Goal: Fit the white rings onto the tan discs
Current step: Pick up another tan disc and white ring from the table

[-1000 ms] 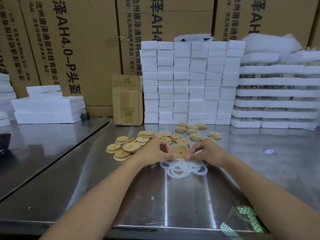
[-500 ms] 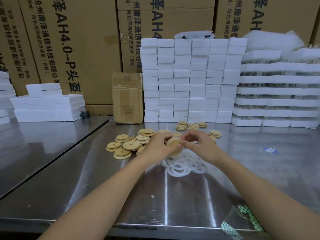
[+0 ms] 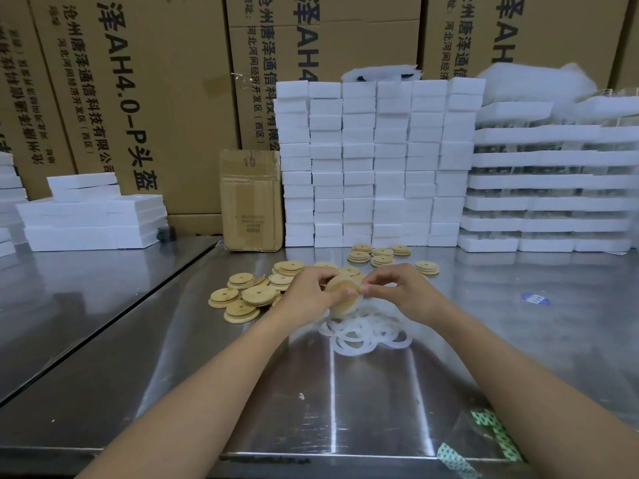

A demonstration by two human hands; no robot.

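Observation:
My left hand (image 3: 309,294) and my right hand (image 3: 401,292) meet above the steel table and together hold one tan disc (image 3: 343,294), tilted up on edge. A white ring runs along the disc's rim, pinched by my right fingertips. Just below the hands lies a loose pile of white rings (image 3: 366,331). Several tan discs (image 3: 243,294) lie scattered to the left, and several more discs (image 3: 382,255) sit in small stacks behind the hands.
Stacks of white foam blocks (image 3: 377,164) stand behind the discs, with a small cardboard box (image 3: 250,200) to their left. Foam trays (image 3: 549,188) are piled at the right and foam slabs (image 3: 93,214) at the left. Green-patterned tape (image 3: 498,435) lies near the front edge.
Both hands have lifted the disc off the ring pile and tilted it up. The right fingers have shifted along its rim.

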